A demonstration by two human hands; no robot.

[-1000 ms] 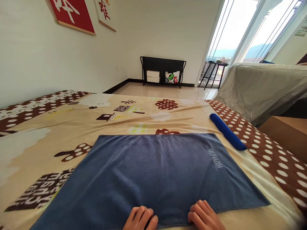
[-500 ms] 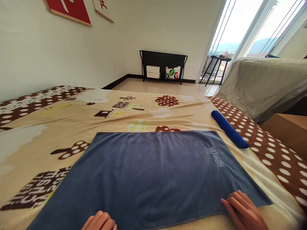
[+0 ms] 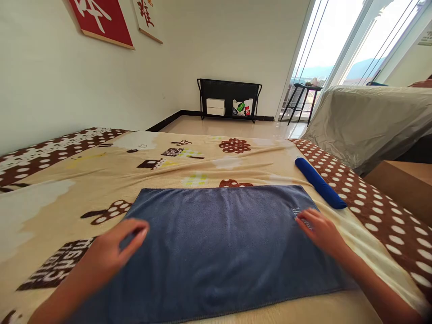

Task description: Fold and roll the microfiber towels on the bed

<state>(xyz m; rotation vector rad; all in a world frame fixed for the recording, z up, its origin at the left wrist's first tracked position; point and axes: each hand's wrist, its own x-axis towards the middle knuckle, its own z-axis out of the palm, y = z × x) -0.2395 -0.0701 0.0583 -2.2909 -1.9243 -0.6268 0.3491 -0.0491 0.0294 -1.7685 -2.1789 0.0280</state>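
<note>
A dark blue towel [image 3: 216,243] lies spread flat on a patterned blanket, with a few shallow creases. My left hand [image 3: 124,245] is over the towel's left side, slightly blurred, fingers loosely bent with a gap between them and the thumb; nothing is in it. On the other side my right hand [image 3: 319,229] hovers above or lightly touches the towel near its right edge, partly covering the white embroidered lettering [image 3: 297,211]. Its fingers are loosely curved and hold nothing visible. Beyond the right hand lies a long blue roll-shaped cushion [image 3: 320,182].
The cream blanket [image 3: 270,166] has brown dotted borders and covers the bed. A cardboard box [image 3: 401,184] and a sheet-covered piece of furniture [image 3: 374,114] stand to the right. At the far wall is a black rack [image 3: 229,87]; a black stool [image 3: 303,101] stands by the window.
Both hands have moved forward from the towel's near edge to positions over its left and right sides. The towel stays spread in place, and the view has tilted up slightly.
</note>
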